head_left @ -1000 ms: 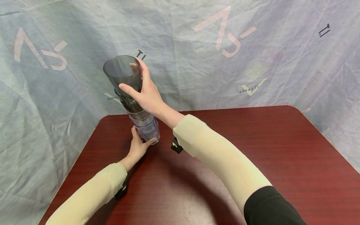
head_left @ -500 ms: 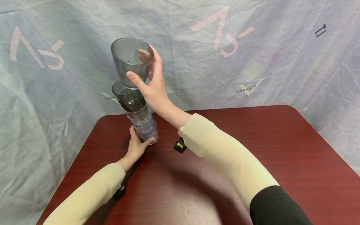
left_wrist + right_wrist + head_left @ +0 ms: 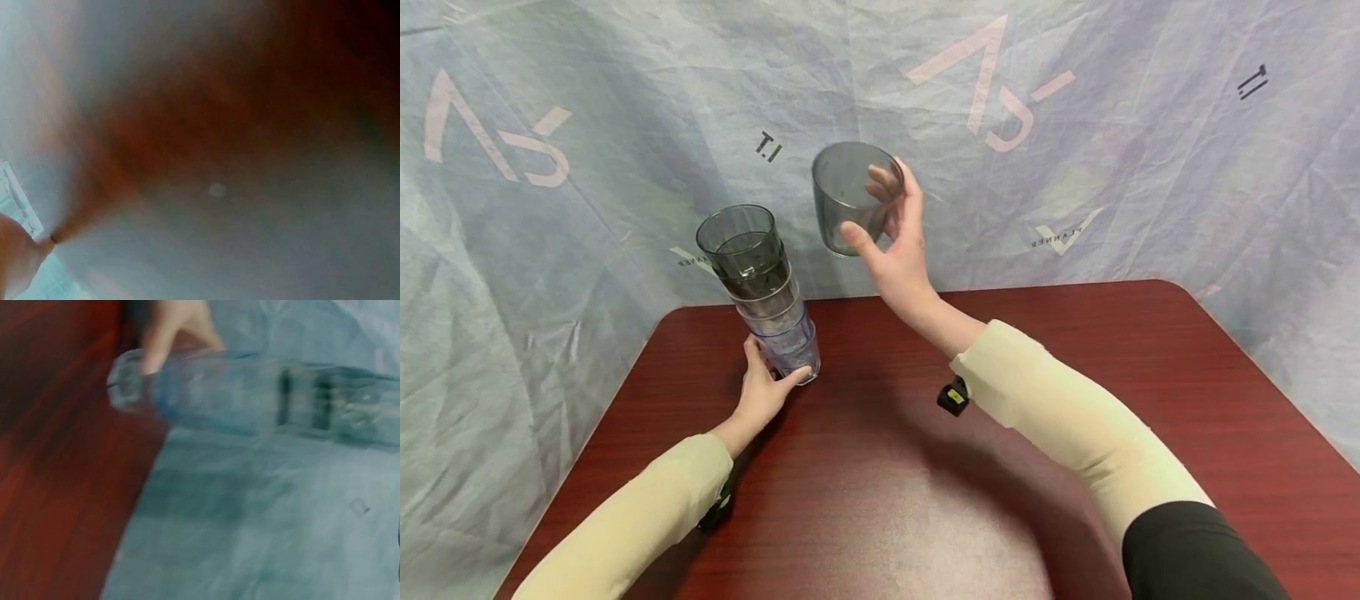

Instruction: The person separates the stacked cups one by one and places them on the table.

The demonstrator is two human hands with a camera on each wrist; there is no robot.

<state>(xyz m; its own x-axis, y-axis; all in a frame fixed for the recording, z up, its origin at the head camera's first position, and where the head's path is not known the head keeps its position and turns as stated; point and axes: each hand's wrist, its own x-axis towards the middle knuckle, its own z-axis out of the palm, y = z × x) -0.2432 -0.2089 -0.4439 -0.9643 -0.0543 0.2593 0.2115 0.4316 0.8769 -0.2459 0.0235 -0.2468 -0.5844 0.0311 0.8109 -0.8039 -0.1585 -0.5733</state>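
Holding a smoky grey cup aloft just short of 12 o'clock in my head view, the right hand pinches its wall, thumb on the near side and fingers curled behind, seen through the tinted plastic. The cup has its mouth up and hangs clear of the table. At 9 o'clock I have the cup stack, apart from the held cup, leaning toward 11 in my view: dark greenish grey on top, paler grey below, then a blue-edged tier and a clear foot. I cannot tell whether that foot rests fully on the wood. Low on the stack, toward 8 o'clock, the left hand grips it between thumb and curled fingers; my blurred right wrist feed shows the same hold. My left wrist feed is too smeared to add much. Pale sleeves run out toward 4 and 8 o'clock, and a printed grey cloth hangs behind everything at 12.
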